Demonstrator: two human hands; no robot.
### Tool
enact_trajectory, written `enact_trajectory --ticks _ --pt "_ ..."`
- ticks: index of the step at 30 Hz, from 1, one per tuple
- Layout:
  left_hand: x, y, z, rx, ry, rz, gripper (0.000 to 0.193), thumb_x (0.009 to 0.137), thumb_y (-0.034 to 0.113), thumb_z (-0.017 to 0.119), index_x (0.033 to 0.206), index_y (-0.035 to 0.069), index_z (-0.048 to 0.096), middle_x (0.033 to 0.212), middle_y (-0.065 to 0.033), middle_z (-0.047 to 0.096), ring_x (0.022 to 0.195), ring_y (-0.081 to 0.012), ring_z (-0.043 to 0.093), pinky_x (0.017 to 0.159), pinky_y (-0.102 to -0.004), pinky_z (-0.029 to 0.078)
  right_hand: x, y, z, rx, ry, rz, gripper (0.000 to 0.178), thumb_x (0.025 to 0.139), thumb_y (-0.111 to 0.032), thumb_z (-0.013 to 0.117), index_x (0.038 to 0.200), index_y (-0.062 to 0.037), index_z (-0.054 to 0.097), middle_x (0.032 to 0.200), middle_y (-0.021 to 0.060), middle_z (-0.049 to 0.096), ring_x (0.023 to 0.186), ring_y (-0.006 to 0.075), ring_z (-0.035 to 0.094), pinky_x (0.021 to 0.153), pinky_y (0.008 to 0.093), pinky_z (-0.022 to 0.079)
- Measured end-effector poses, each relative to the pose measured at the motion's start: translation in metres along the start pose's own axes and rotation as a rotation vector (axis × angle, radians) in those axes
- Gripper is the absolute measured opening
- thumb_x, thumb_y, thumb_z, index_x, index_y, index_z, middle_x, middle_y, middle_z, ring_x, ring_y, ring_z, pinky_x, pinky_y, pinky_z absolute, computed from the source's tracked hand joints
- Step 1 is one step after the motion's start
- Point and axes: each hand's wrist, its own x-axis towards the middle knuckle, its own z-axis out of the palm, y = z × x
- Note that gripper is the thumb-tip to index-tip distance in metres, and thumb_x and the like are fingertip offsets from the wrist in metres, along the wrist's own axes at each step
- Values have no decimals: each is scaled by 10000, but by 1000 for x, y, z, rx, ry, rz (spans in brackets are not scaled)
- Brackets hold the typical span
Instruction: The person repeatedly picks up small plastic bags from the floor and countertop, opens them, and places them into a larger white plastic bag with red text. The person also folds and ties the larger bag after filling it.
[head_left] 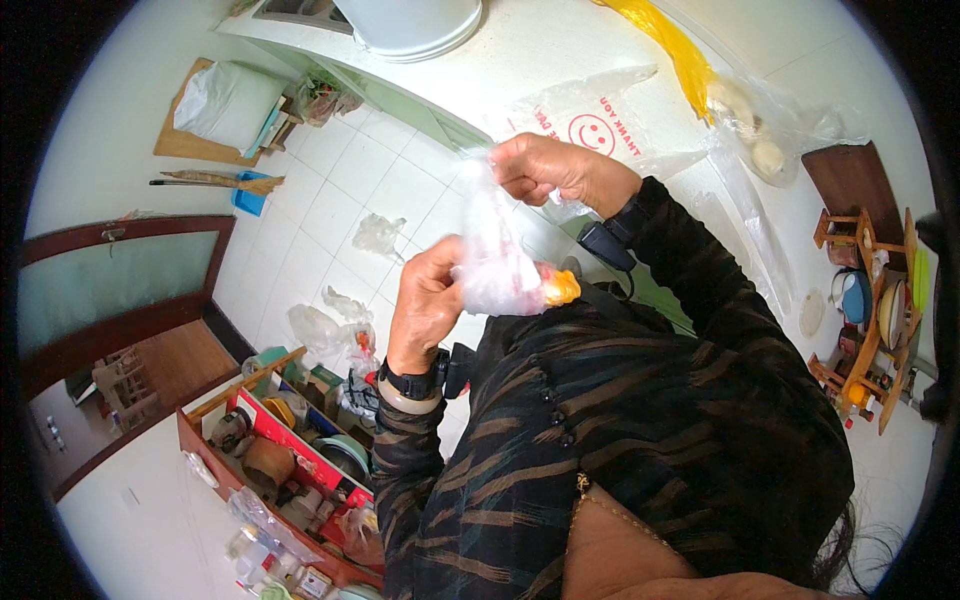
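Presently, I see from my distant place a white counter [490, 80] on the far side and a floor [325, 175] of white tiles at left. Between both hands is a clear plastic bag [493, 225], its long axis going from far to near, a yellow-orange part showing near right. The left hand [428, 300] grasps its near part, fingers partly hidden; the right hand [560, 172] pinches its far end.
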Motion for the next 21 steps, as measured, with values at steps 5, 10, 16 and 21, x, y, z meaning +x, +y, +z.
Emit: enact_trajectory --ticks 5,10,16,21 --pt "-5 8 -1 -228 376 53 491 913 -50 727 1376 -3 571 1172 -42 706 1030 -141 691 898 -303 569 10 43 17 -179 5 139 281 1035 -311 588 919 -69 669 562 -99 366 438 54 283 395 262 212" --pt "5 -7 -28 -200 633 -23 406 901 -49 742 1294 -18 642 1148 -89 731 1006 -163 707 833 -305 588 -13 57 52 -575 -241 9 254 993 -293 623 894 -62 656 610 -12 530 521 174 468 535 357 424" --pt "5 -12 -36 292 488 -160 536 885 -195 529 1401 -50 514 1057 -129 726 906 -160 689 775 -281 561 -66 5 82 -1290 -16 -548 456 998 -214 600 1427 -130 472 780 166 694 671 374 675 641 471 519" --pt "7 -12 -13 416 244 27 987 798 -228 534 1671 83 196 899 -106 681 808 -155 642 757 -298 551 -46 -22 66 -1212 -198 -270 612 970 -193 627 1535 -87 419 860 193 725 749 306 723 635 398 541"
